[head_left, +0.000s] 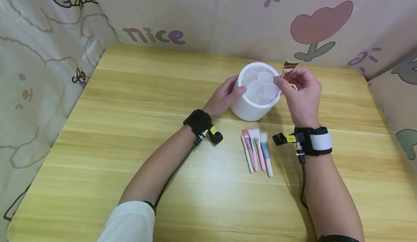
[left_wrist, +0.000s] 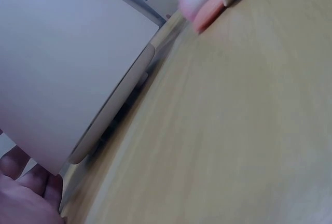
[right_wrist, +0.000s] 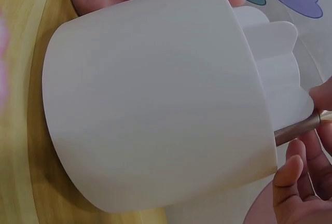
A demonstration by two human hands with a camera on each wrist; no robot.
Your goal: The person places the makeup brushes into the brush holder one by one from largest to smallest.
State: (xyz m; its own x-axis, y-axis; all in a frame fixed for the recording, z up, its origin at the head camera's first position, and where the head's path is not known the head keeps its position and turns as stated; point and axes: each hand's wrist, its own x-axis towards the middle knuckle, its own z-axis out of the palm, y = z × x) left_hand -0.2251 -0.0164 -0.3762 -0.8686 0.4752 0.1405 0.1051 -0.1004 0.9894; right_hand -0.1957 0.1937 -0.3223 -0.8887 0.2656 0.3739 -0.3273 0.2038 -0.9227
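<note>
A round white brush holder (head_left: pixel 249 110) with petal-like dividers stands on the table. My left hand (head_left: pixel 221 99) grips its left side, the thumb hooked over the rim. In the left wrist view my left fingers (left_wrist: pixel 36 180) reach round the holder's wall (left_wrist: pixel 72 63). At the right rim my right hand (head_left: pixel 303 92) pinches a makeup brush (head_left: pixel 289 67), its broad brown head pointing up. The right wrist view shows the brush's brown handle (right_wrist: pixel 295 130) dipping behind the holder's rim, beside the raised dividers (right_wrist: pixel 275 63). The handle's lower end is hidden.
Several makeup brushes (head_left: pixel 255 153) with pink, white and blue handles lie side by side on the wooden table (head_left: pixel 146 101), in front of the holder. A printed curtain (head_left: pixel 228 21) hangs behind the table's back edge. A cable (head_left: pixel 174 173) runs along each forearm.
</note>
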